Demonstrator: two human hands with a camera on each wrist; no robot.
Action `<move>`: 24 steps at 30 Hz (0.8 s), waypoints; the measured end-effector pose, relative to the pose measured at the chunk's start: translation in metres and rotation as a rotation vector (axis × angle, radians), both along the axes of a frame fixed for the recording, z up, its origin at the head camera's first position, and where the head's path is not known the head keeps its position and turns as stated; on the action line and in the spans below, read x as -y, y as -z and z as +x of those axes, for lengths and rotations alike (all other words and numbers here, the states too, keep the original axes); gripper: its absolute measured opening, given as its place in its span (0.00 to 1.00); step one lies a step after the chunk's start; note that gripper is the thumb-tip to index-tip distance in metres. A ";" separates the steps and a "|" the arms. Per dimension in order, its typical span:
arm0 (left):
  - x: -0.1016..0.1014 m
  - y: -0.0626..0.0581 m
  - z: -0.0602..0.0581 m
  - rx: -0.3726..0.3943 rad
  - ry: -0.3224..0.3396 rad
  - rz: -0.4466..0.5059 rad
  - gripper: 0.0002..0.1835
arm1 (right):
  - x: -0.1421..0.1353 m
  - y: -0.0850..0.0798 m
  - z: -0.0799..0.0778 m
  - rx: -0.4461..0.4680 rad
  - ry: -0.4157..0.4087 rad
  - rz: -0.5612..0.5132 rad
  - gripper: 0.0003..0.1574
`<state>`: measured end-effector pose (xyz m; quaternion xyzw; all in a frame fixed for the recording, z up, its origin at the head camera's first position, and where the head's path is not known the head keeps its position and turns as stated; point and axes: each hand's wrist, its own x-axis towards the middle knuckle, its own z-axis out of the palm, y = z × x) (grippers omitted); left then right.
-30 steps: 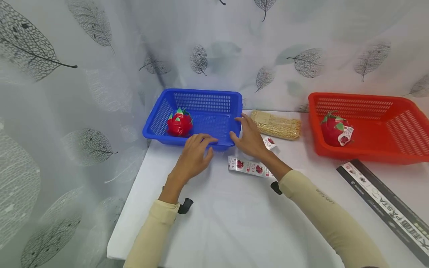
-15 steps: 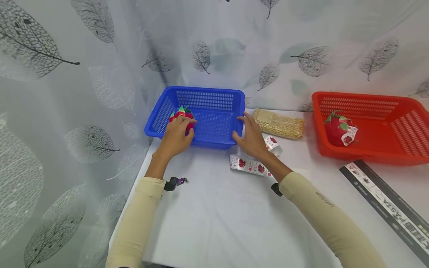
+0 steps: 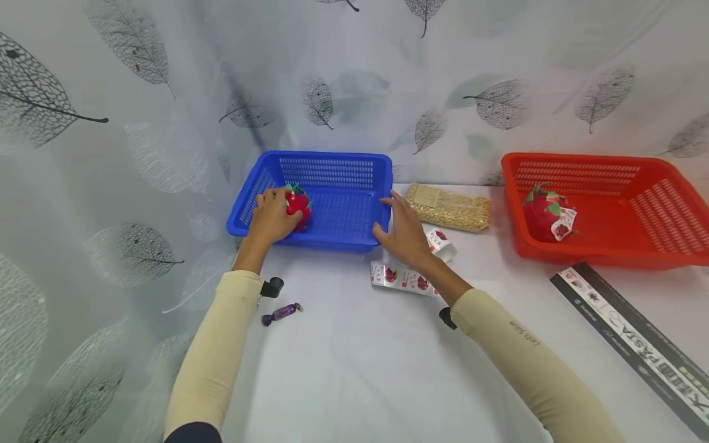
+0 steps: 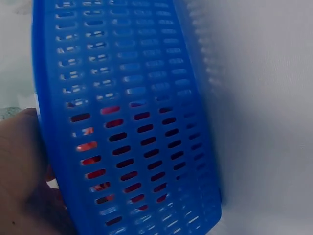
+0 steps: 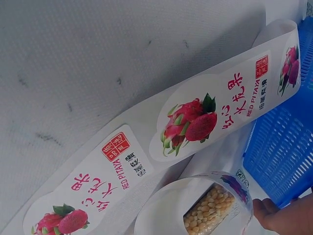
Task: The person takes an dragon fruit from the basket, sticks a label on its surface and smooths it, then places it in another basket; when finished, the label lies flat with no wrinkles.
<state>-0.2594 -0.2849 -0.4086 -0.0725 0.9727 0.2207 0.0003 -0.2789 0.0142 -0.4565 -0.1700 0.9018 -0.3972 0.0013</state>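
A red dragon fruit with green scales sits at the left end of the blue basket. My left hand reaches over the front rim and grips the fruit, fingers over its top left and thumb across its front. Through the basket's slots the left wrist view shows red patches of the fruit, and part of my left hand beside the rim. At the basket's right front corner, my right hand holds the rim, thumb in front and fingers along the right side. Its fingertips show low in the right wrist view.
A strip of dragon fruit labels, partly rolled, lies beneath my right forearm. Behind it is a bag of yellow kernels. The red basket holds another, labelled dragon fruit. A black pasta box and purple-wrapped candy lie nearer.
My left hand has moved left from the basket's front rim onto the dragon fruit. The purple candy has come into view beside the left forearm. My right hand stays at the basket's corner.
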 end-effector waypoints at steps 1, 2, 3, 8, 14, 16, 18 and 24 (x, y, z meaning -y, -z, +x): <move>0.001 0.002 -0.001 0.013 -0.005 -0.003 0.38 | 0.001 0.001 0.000 0.000 -0.002 -0.001 0.40; 0.002 0.003 -0.002 0.026 -0.010 -0.002 0.39 | 0.001 0.001 0.001 -0.002 -0.004 -0.002 0.40; 0.003 0.005 -0.003 0.036 -0.015 0.000 0.40 | 0.001 0.002 0.001 -0.005 -0.006 -0.003 0.40; 0.005 0.010 -0.009 0.074 -0.013 0.020 0.44 | 0.002 0.002 0.002 -0.018 -0.010 -0.010 0.40; 0.005 0.011 -0.016 0.113 0.011 0.013 0.41 | 0.000 0.002 0.002 -0.012 -0.003 -0.009 0.41; 0.004 0.011 -0.018 0.125 0.018 0.006 0.40 | 0.000 0.003 0.001 -0.012 0.001 -0.011 0.41; 0.003 0.012 -0.021 0.138 0.023 -0.006 0.38 | 0.000 0.003 0.001 -0.014 0.004 -0.011 0.40; -0.001 0.013 -0.027 0.160 0.038 -0.041 0.37 | -0.001 0.003 0.000 -0.004 0.013 0.005 0.40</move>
